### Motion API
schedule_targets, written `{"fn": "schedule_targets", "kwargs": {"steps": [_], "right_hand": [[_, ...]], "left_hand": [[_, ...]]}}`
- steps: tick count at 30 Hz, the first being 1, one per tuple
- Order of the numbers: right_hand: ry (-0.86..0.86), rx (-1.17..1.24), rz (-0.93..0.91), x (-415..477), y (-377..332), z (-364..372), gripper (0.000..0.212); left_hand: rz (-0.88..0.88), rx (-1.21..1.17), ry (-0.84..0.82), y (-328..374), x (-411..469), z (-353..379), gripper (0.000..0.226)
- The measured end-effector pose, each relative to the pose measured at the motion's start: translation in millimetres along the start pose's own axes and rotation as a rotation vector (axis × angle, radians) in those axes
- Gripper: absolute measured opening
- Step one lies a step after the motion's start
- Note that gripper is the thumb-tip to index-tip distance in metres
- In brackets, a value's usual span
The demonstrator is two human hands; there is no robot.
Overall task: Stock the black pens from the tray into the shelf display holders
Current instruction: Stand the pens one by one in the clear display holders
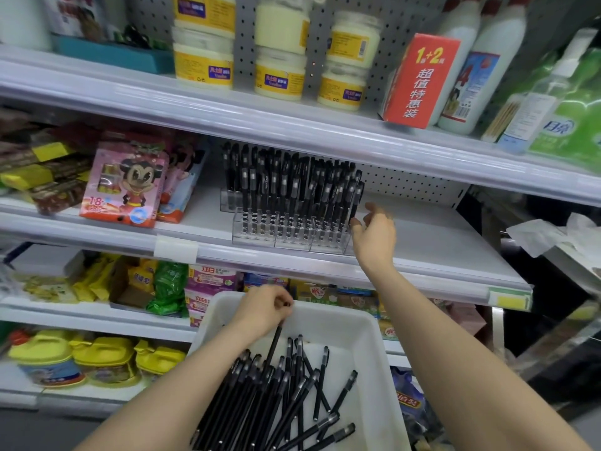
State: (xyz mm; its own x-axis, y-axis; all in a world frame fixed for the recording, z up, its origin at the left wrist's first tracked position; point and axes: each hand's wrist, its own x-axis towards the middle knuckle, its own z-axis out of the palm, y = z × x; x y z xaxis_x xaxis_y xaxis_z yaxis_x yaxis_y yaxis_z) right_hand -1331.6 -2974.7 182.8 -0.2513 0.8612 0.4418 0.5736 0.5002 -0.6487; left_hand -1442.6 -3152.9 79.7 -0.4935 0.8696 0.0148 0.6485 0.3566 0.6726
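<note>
The bare left forearm and bare right forearm enter from the lower edge and reach forward. The left hand is held low, back toward the camera, with fingers curled in a fist gripping the upper end of a slim black plastic pen that slants steeply below it. The right hand is raised higher on an extended arm. Its thumb is lifted apart from the loosely curled fingers, whose tips meet the lower barrel of a tilted black capped pen. A closed grip cannot be confirmed.
</note>
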Motion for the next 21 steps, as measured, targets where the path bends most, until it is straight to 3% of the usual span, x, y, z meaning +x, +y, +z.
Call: {"fn": "schedule_targets", "kwargs": {"steps": [4, 10, 21], "right_hand": [[0.065, 0.1, -0.121, -33, -7, -5, 0.021], [-0.186, 0.188, -0.343, -78, -8, 6, 0.011], [-0.233, 0.151, -0.397, -88, -8, 9, 0.009]], "left_hand": [[0.131, -0.128, 0.115, 32, 11, -38, 0.015], [0.267, -0.325, 0.417, 73, 23, -76, 0.014], [0.319, -0.331, 0.495, 85, 18, -79, 0.013]]}}
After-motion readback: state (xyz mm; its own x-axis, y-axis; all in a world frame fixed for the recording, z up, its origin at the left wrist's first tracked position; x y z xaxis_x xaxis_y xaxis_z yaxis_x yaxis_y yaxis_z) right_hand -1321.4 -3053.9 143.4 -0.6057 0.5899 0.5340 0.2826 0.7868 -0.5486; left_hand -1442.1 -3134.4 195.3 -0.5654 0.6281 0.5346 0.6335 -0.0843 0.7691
